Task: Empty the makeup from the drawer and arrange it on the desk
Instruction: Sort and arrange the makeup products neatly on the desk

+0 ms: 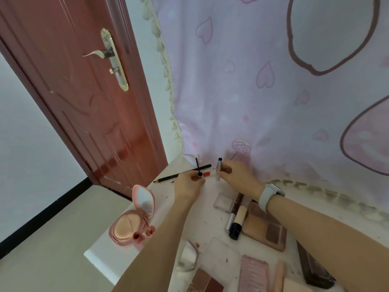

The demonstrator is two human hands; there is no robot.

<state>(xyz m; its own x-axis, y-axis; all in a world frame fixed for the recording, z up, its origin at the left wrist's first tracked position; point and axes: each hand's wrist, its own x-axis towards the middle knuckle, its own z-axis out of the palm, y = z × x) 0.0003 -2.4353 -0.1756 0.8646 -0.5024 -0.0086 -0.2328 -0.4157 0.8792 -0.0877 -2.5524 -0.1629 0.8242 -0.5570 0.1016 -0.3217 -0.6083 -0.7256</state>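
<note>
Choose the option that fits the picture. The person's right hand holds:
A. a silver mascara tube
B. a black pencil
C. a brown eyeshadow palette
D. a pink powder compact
A: the right hand grips the upright silver mascara tube, while the left hand holds its dark wand.

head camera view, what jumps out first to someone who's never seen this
The two hands at the far edge of the white desk: the left hand pinches a dark mascara wand pointing up, and the right hand grips its silver mascara tube. At the desk's left edge an open pink powder compact shows its mirror, beside a reddish-brown door.
</note>
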